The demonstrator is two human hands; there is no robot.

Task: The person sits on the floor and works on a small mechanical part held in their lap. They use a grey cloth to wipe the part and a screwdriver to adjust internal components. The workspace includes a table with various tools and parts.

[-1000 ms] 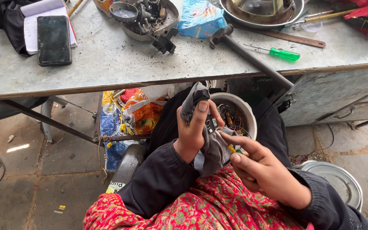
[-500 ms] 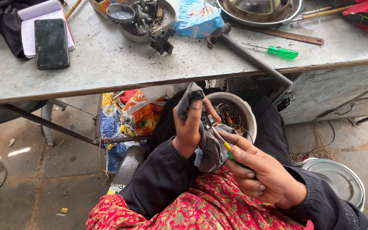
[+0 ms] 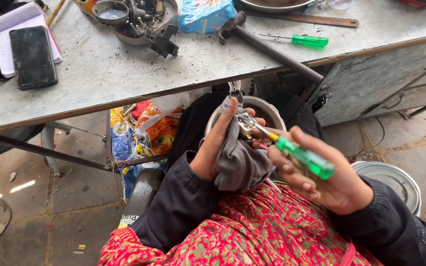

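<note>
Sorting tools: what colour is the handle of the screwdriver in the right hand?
Translucent green handle, clearest in the head view.

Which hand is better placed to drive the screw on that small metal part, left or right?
Right. The right hand grips the green-handled screwdriver, tip already on the small metal part. The left hand is busy steadying that part with the grey cloth.

Both forearms, in dark sleeves, reach forward from the lap and meet in front of the body. The left hand [image 3: 218, 143] is raised with the wrist bent, thumb upward and fingers curled in a closed grip. The right hand [image 3: 316, 172] lies palm up just beside it, fingers wrapped shut; its fingertips [image 3: 297, 132] point toward the left hand, seemingly touching it, though the contact is partly hidden.
</note>
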